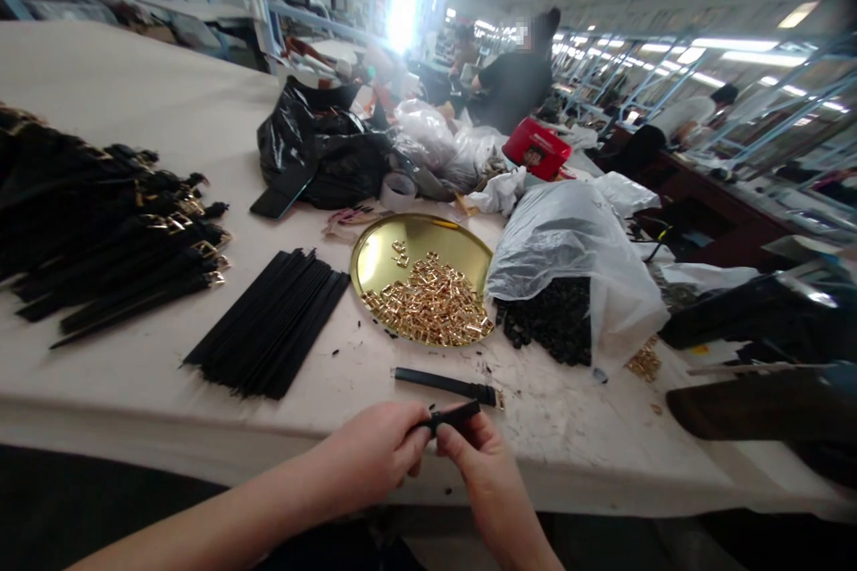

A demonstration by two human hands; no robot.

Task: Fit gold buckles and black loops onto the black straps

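Observation:
Both my hands pinch one short black strap (459,414) just above the table's front edge. My left hand (385,446) is closed on its left part, and my right hand (480,455) grips it further right, thumb on top. Fingers cover much of the strap, so its far ends are partly hidden. Right behind my hands lies another black strap (435,382) with a gold buckle (499,399) at its right end. A round gold tray (375,254) beyond it holds a heap of small gold buckles (428,303).
A stack of flat black strips (271,326) lies left of the tray, with buckled straps (134,232) piled further left. At right, a clear plastic bag (569,232) spills small black pieces (553,317). Behind are a black bag (314,143), tape roll (399,189) and red package (536,148). People work beyond.

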